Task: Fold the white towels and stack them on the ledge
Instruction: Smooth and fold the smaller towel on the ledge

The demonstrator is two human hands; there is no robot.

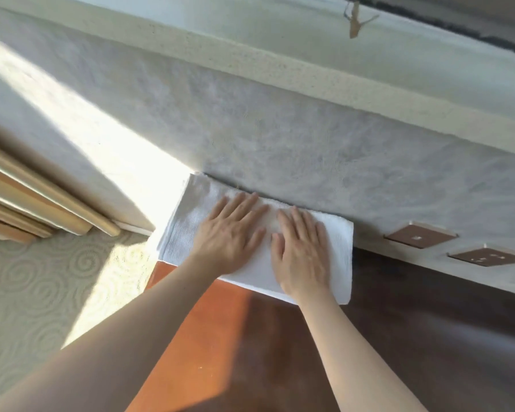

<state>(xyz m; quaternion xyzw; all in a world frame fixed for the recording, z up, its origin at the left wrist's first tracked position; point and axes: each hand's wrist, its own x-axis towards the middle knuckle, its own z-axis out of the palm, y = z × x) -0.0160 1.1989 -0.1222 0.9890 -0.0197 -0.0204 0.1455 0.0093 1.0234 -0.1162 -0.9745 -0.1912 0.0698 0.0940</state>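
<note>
Both hands lie flat with fingers straight, left hand (229, 230) and right hand (302, 248) side by side, pressing the folded white towel (185, 221) directly beneath them on the wooden ledge (208, 337). Its long axis runs sideways under both palms, its far edge against the wall (309, 138).

Light: bright sun from the left, a hard band across the wall (81, 123) and carpet (42, 292).
Glare: the towel (185, 221) washes out at its left end.
Shadow: the wooden top (428, 337) lies dark on the right.
Blur: soft throughout, edges stretched.
</note>
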